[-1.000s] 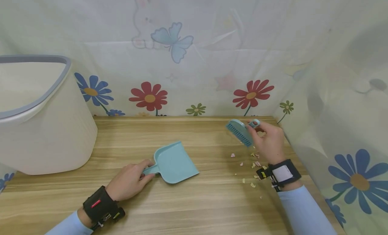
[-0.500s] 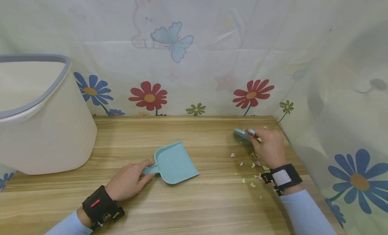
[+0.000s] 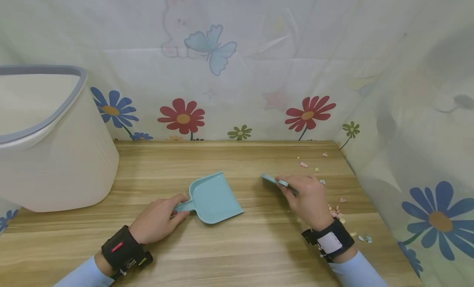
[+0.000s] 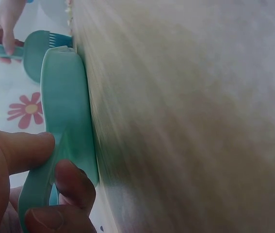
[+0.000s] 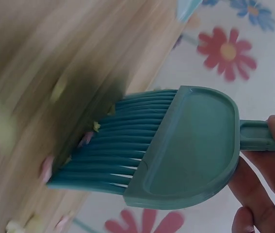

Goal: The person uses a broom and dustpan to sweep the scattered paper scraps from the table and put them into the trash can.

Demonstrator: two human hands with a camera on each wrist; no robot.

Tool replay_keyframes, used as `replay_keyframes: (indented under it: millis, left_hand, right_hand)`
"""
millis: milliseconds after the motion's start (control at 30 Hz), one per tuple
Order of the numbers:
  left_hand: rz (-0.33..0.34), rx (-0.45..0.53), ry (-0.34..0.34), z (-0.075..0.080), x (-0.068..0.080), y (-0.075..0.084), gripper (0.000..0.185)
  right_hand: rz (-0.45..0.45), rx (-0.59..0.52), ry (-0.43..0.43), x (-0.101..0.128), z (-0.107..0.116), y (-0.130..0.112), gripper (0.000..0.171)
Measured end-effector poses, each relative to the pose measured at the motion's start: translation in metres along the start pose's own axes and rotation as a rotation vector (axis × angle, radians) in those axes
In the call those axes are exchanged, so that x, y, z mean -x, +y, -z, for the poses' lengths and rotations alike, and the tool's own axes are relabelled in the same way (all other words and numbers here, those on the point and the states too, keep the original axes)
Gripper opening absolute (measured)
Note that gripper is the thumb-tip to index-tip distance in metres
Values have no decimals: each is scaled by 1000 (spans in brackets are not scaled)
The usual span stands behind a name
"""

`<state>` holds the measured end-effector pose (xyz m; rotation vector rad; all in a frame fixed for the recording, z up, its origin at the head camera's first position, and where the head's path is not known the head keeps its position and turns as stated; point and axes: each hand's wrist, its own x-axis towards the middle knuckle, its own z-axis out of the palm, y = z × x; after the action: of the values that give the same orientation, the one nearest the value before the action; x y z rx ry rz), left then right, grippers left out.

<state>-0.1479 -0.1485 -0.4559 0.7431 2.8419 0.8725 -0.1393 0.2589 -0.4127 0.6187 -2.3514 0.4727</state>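
The left hand (image 3: 157, 221) grips the dustpan (image 3: 214, 199), which lies just ahead of it on the surface (image 3: 222, 258) — the right hand (image 3: 306, 199) pinches the brush (image 5: 190, 145), held out before it, scraps (image 3: 335, 213) near the bristles (image 5: 120, 141) and alongside.

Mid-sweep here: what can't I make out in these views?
Bin: head view; near wall hides its floor, picture edge cuts its left side.
Brush bristle tips: head view only; brush body hides them.
Dustpan handle's end: head view; left hand covers it.
Leftmost scraps: right wrist view; blurred, outlines unclear.
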Motion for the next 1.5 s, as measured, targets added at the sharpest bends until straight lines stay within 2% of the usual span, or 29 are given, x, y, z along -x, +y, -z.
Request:
replay_keyframes:
  millis: [233,367,533,700,800,933,1033,1167,1333,1500]
  left_hand:
    - [2,-4,1,0,0,1,33]
    - [2,-7,1,0,0,0,32]
    - [-4,-9,3,0,1,-1,32]
    - [3,-10,2,0,1,-2,32]
    - [3,-11,1,1,1,-2,31]
    - [0,-16,1,1,1,-2,31]
    - [-3,-23,1,2,1,-2,32]
    - [-3,-23,2,1,1,-2,33]
    - [-11,-13,0,1,1,-1,31]
    - [-5,-10,-2,1,1,0,31]
  right_hand:
    - [54,-74,-35,-5,2,-26,29]
    - [47,-64,12,-11,11,-24,26]
    - [-20,-12,126,-13,28,-10,19]
    - [-111,27,192,-5,42,0,17]
    - [-130,70,202,2,49,3,10]
    - [-144,169,164,12,53,5,12]
    - [-165,222,131,17,51,5,13]
    - [-181,243,130,18,43,2,10]
    - [-193,220,141,6,27,-5,11]
    - [-184,151,149,-12,5,-17,12]
